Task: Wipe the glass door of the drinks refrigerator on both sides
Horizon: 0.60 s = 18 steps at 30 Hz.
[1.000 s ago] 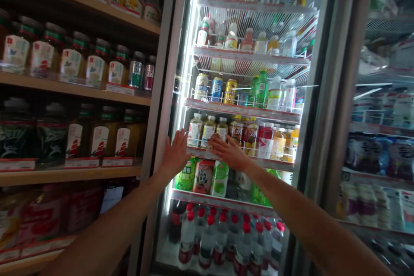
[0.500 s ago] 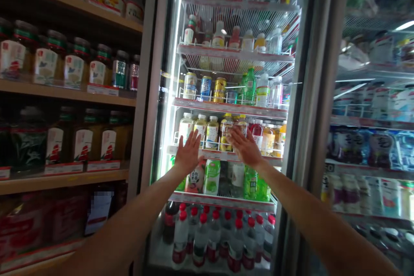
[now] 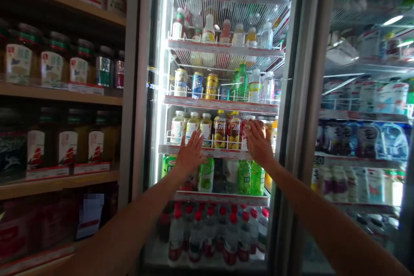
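In the head view both arms reach forward to a lit drinks fridge (image 3: 223,152). My left hand (image 3: 189,155) is open, fingers stretched upward, in front of the shelf edge below the pale-capped bottles (image 3: 193,124). My right hand (image 3: 258,142) is also open, its fingers flat and pointing up. It covers part of the bottles at the right of the same shelf, and a faint skin-coloured patch at its fingertips looks like a reflection in glass. Neither hand visibly holds anything. Between them stand yellow-capped dark tea bottles (image 3: 220,129). Whether the palms touch the glass, I cannot tell.
Green bottles (image 3: 245,177) stand one shelf lower, and red-capped bottles (image 3: 231,237) fill the fridge floor. Cans (image 3: 211,86) sit above. Wooden shelves of jars (image 3: 51,62) flank the left; a metal door frame (image 3: 296,116) and another stocked fridge (image 3: 362,161) are on the right.
My right hand has moved right across the front of the fridge, uncovering the yellow-capped tea bottles. My left hand stays nearly in place while the view has shifted slightly right.
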Motion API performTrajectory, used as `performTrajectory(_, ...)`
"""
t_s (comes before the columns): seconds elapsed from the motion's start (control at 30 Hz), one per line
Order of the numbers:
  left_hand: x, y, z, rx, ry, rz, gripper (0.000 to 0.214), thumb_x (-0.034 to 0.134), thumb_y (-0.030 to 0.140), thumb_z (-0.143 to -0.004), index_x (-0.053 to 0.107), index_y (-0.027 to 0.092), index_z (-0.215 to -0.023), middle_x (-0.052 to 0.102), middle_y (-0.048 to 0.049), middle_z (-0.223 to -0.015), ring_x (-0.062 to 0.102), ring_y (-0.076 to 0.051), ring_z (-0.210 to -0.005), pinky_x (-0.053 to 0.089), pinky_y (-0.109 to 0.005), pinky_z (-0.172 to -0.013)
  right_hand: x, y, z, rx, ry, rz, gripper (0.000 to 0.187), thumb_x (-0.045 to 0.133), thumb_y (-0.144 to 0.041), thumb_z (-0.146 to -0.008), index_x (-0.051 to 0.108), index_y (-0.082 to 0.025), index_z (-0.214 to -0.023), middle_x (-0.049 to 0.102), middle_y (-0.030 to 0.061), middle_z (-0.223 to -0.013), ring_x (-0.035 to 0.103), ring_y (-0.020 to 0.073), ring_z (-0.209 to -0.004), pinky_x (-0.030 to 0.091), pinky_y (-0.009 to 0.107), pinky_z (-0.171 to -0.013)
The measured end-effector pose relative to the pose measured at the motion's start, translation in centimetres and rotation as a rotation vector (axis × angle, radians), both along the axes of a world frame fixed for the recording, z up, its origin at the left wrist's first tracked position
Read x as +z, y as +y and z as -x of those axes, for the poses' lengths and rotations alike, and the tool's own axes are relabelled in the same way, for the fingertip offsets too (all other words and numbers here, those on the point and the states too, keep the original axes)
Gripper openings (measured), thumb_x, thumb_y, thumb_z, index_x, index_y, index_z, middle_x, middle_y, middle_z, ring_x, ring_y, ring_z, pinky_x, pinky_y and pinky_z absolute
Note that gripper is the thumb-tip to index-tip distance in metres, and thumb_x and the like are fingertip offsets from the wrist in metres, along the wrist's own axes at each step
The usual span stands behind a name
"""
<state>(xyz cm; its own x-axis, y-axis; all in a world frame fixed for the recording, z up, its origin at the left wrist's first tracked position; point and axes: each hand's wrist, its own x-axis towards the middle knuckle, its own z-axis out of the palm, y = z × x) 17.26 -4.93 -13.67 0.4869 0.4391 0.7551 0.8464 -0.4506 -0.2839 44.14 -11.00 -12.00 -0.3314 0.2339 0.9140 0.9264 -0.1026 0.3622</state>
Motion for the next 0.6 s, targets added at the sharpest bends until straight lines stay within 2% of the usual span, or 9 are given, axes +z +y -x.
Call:
performTrajectory(0.1, -0.3, 0.1, -0.5, -0.017, 0.014, -0.005, 0.078, 0.057, 0.049, -0.079, 0.028, 0.010, -0.141, 0.014, -0.0122, -0.150, 0.014, -0.028, -0.140, 0.018, -0.052, -0.112, -1.6, -0.5, -0.4, 0.006, -0.186, 0.112, 0.046, 0.040, -0.011, -0.086, 0.044, -0.021, -0.132, 0.043, 0.0076, -0.142, 0.028, 0.0217, -0.136, 0.021, 0.048, -0.109)
performTrajectory(0.17, -0.4, 0.1, -0.6, -0.015, 0.010, -0.012, 0.080, 0.057, 0.049, -0.078, 0.027, 0.010, -0.141, 0.015, -0.0131, -0.150, 0.015, -0.028, -0.140, 0.018, -0.053, -0.111, -2.0, -0.9, -1.0, 0.005, -0.293, 0.182, 0.047, 0.039, -0.009, -0.086, 0.045, -0.024, -0.130, 0.045, 0.0051, -0.140, 0.031, 0.0205, -0.135, 0.021, 0.048, -0.109)
performTrajectory(0.23, -0.4, 0.1, -0.6, -0.014, 0.015, -0.014, 0.080, 0.058, 0.048, -0.079, 0.027, 0.009, -0.141, 0.015, -0.0136, -0.150, 0.015, -0.028, -0.140, 0.018, -0.053, -0.111, -1.1, -1.1, -1.9, -0.036, -0.200, 0.124, 0.045, 0.040, -0.012, -0.087, 0.045, -0.024, -0.130, 0.045, 0.0060, -0.141, 0.033, 0.0220, -0.134, 0.022, 0.050, -0.108)
performTrajectory(0.33, -0.3, -0.1, -0.6, -0.006, 0.014, -0.011, 0.079, 0.058, 0.047, -0.079, 0.026, 0.009, -0.141, 0.015, -0.0136, -0.150, 0.016, -0.028, -0.139, 0.018, -0.053, -0.111, 0.7, -1.3, -3.1, -0.119, 0.107, -0.058, 0.044, 0.041, -0.018, -0.088, 0.044, -0.021, -0.132, 0.041, 0.0106, -0.142, 0.035, 0.0266, -0.133, 0.027, 0.053, -0.104)
performTrajectory(0.4, -0.4, -0.2, -0.7, -0.007, 0.008, -0.006, 0.080, 0.058, 0.048, -0.079, 0.027, 0.009, -0.141, 0.015, -0.0139, -0.150, 0.016, -0.028, -0.139, 0.018, -0.053, -0.111, 0.5, -1.4, -3.4, -0.134, 0.138, -0.070, 0.045, 0.041, -0.018, -0.087, 0.043, -0.020, -0.132, 0.039, 0.0113, -0.143, 0.033, 0.0273, -0.134, 0.028, 0.053, -0.104)
performTrajectory(0.53, -0.5, -0.2, -0.9, -0.014, -0.010, -0.002, 0.080, 0.058, 0.048, -0.079, 0.025, 0.010, -0.141, 0.015, -0.0145, -0.150, 0.015, -0.028, -0.139, 0.017, -0.053, -0.111, -2.6, -2.0, -3.3, -0.066, -0.225, 0.166, 0.048, 0.041, -0.009, -0.085, 0.045, -0.023, -0.131, 0.043, 0.0056, -0.142, 0.031, 0.0221, -0.135, 0.024, 0.049, -0.108)
performTrajectory(0.6, -0.5, -0.3, -0.9, -0.010, -0.012, 0.005, 0.080, 0.058, 0.047, -0.079, 0.024, 0.011, -0.142, 0.014, -0.0143, -0.150, 0.014, -0.028, -0.140, 0.017, -0.053, -0.111, -2.7, -2.2, -3.4, -0.057, -0.266, 0.206, 0.049, 0.040, -0.009, -0.085, 0.044, -0.025, -0.131, 0.045, 0.0049, -0.141, 0.034, 0.0204, -0.133, 0.023, 0.048, -0.108)
